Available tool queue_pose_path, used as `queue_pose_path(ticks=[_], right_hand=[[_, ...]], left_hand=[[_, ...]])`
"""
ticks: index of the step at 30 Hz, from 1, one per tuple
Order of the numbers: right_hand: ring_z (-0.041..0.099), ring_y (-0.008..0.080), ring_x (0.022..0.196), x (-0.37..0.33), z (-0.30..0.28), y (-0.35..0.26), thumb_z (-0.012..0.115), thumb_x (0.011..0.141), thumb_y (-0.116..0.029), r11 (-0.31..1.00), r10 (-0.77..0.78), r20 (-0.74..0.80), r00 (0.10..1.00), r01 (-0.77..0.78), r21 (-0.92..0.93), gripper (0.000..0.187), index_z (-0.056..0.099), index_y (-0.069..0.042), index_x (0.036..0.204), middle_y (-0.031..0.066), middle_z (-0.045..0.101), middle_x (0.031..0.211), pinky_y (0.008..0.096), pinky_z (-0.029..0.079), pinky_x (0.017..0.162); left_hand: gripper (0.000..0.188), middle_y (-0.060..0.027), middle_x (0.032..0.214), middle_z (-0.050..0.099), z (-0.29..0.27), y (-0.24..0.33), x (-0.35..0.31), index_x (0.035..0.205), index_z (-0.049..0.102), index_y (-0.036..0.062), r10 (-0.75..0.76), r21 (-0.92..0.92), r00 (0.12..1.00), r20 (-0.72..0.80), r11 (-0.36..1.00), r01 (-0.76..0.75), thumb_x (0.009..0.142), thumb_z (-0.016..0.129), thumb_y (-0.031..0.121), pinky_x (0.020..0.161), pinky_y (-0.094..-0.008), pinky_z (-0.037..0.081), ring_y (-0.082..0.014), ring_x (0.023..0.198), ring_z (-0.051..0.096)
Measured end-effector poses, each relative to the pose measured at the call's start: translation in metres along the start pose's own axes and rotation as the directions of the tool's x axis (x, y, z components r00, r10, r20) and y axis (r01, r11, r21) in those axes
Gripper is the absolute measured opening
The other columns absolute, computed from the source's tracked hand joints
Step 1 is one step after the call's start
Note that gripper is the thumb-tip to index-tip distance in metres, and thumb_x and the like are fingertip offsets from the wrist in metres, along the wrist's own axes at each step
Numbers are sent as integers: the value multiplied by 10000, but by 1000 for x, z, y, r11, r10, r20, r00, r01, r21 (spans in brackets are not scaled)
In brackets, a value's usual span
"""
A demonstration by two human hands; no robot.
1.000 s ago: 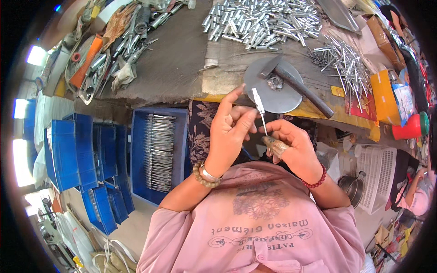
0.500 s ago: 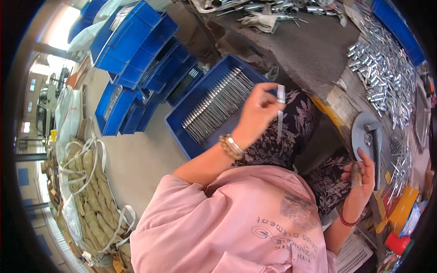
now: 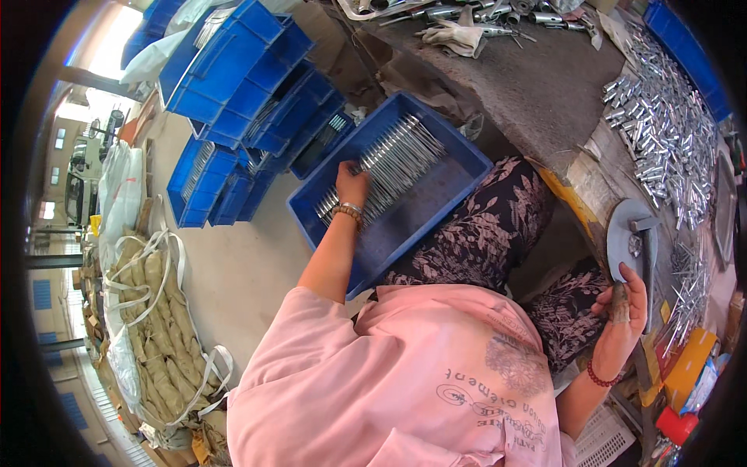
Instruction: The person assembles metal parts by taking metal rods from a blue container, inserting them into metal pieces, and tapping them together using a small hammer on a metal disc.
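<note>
Dozens of slim, shiny metal rods (image 3: 408, 148) lie side by side in a smooth blue plastic bin (image 3: 447, 183), ranked along its long wall farther from the person. The left hand (image 3: 352, 185) reaches into the row near the bin's corner away from the desk (image 3: 537, 101); its fingers curl down among the rods, and whether they grip one I cannot tell. The right hand (image 3: 630, 302), fingers loosely bent and apart, hovers by the desk's near edge beside a round grey metal disc (image 3: 618, 253) bearing a hammer (image 3: 644, 224). Toward the desk's far edge spreads a heap of short, bright cylindrical sleeves (image 3: 661, 132). Dark lettering and a flower print mark the soft pink shirt (image 3: 389, 366); the dark trousers (image 3: 498, 222) carry pale leaf shapes.
</note>
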State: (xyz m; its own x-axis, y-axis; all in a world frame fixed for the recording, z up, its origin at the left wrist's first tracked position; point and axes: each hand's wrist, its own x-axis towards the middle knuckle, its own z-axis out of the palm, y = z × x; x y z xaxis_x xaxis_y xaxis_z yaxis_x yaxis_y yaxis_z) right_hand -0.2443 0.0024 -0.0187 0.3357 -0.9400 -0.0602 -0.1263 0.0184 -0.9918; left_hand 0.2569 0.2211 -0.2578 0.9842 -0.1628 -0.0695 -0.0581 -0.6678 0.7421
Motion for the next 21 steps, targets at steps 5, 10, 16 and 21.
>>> queue_pose_path(ticks=[5,10,16,21], right_hand=[[633,91,726,-3,-4,2,608,1078,-101,999,-14,-21,1000,15,44,334,673,18,1383,36,701,863,240,528,654],[656,110,737,-4,5,-7,588,1068,-45,995,29,32,999,-32,95,290,690,25,1330,56,715,888,251,540,665],[686,99,815,-6,5,-10,601,1046,17,986,44,87,995,-57,154,293,700,30,1321,71,737,964,243,574,712],[699,91,899,-8,6,-15,593,1035,55,987,68,148,987,-88,135,324,703,9,1336,58,730,1019,250,597,770]], left_hand=[[456,-225,1171,772,3,16,0,1277,664,63,132,168,991,18,977,-133,893,839,237,945,-499,570,-446,1105,732],[414,-193,1056,763,-2,40,-4,1238,693,68,263,103,962,-77,962,-254,962,798,358,872,-471,564,-379,965,734],[170,-52,923,729,-7,240,-57,1120,732,9,713,-373,695,-95,622,-688,1042,740,161,734,-293,530,-130,776,658],[172,0,981,680,18,366,-137,1152,753,37,946,-563,298,129,317,-763,983,736,12,729,-254,489,-96,817,604]])
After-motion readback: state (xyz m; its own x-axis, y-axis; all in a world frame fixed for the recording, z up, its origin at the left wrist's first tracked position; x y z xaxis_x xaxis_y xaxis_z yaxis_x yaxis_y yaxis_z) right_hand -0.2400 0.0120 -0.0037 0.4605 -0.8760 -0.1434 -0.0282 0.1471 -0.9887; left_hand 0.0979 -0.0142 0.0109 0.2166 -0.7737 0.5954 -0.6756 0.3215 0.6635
